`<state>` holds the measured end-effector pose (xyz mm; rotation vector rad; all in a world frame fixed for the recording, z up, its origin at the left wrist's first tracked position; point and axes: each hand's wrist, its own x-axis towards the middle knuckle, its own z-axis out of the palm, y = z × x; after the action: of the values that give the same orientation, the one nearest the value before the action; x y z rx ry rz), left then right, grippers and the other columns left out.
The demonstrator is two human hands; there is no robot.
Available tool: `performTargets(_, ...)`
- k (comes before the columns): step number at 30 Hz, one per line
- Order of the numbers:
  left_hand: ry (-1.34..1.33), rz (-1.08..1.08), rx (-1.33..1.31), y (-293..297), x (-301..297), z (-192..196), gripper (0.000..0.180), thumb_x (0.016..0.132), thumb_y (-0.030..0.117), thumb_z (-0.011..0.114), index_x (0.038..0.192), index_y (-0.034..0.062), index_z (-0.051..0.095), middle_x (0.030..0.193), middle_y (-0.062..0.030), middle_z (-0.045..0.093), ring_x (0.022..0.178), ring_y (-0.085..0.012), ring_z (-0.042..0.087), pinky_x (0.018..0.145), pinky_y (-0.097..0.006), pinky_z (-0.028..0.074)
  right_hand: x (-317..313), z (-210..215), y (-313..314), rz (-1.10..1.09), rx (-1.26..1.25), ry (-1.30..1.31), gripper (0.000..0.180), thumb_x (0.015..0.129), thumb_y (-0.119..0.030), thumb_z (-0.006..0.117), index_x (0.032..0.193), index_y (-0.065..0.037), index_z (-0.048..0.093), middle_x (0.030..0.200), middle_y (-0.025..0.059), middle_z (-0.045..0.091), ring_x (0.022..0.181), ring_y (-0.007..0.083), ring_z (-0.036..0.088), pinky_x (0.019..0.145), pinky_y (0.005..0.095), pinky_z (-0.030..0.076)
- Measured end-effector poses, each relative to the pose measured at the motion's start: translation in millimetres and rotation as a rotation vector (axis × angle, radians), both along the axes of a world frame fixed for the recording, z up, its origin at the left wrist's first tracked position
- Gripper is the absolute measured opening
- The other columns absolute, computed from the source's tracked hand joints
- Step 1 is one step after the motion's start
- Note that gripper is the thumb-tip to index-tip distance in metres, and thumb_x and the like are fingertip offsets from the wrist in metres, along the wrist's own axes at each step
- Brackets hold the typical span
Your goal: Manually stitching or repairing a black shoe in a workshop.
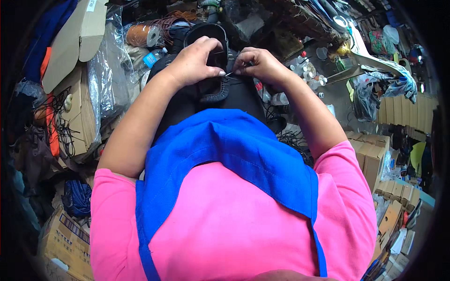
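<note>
Left hand: fingers curled over black piece (curved, shoe-like).
Right hand: pinching thin, shiny sliver.
Black piece: best braced firmly.

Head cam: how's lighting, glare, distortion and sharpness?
Head view: corners fall to black, fisheye bending toward the rim; clear plastic at left throws glare; the dark piece by the left hand shows little detail; both hands look fairly sharp, but the thin shiny piece at the right hand is too small to identify.
</note>
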<state>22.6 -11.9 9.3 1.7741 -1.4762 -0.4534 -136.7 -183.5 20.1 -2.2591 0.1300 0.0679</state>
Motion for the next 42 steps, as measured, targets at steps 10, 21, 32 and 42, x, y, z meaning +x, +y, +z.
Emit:
performTargets(10, 0.123, -0.205, 0.194, -1, 7, -1, 0.026, 0.073, 0.020, 0.073, 0.095, 0.0059, 0.070, 0.088, -0.0085, 0.058, 0.088, -0.0257, 0.060, 0.080, -0.034, 0.048, -4, -3, 14, 0.016, 0.042, -0.050, 0.013, 0.076, -0.003, 0.070, 0.088, -0.007, 0.070, 0.082, 0.0030, 0.057, 0.081, 0.0155, 0.059, 0.074, 0.0280, 0.048)
performTargets(21, -0.053, -0.371, 0.282, 2, 7, 10, 0.029, 0.077, 0.008, 0.062, 0.105, 0.0144, 0.071, 0.086, -0.0096, 0.055, 0.086, -0.0268, 0.058, 0.078, -0.035, 0.047, -17, 16, 34, 0.107, -0.424, -0.180, 0.016, 0.077, -0.009, 0.062, 0.090, -0.015, 0.070, 0.083, 0.0085, 0.059, 0.079, 0.0274, 0.061, 0.070, 0.0374, 0.047)
performTargets(32, -0.168, -0.289, 0.189, -1, 5, 0, 0.024, 0.070, 0.005, 0.066, 0.094, 0.0045, 0.066, 0.089, -0.0130, 0.055, 0.087, -0.0313, 0.057, 0.077, -0.038, 0.047, 10, 39, 65, 0.379, -0.980, 0.011, 0.015, 0.080, -0.017, 0.055, 0.085, -0.016, 0.070, 0.089, 0.0083, 0.060, 0.088, 0.0240, 0.061, 0.076, 0.0380, 0.043)
performTargets(42, -0.137, -0.131, 0.075, 1, 1, -5, 0.031, 0.068, 0.008, 0.072, 0.098, 0.0043, 0.064, 0.101, -0.0119, 0.059, 0.098, -0.0309, 0.059, 0.084, -0.037, 0.048, 8, 20, 57, 0.137, -0.652, -0.011, 0.014, 0.078, -0.012, 0.056, 0.085, -0.007, 0.068, 0.086, 0.0149, 0.060, 0.086, 0.0325, 0.061, 0.076, 0.0413, 0.048)
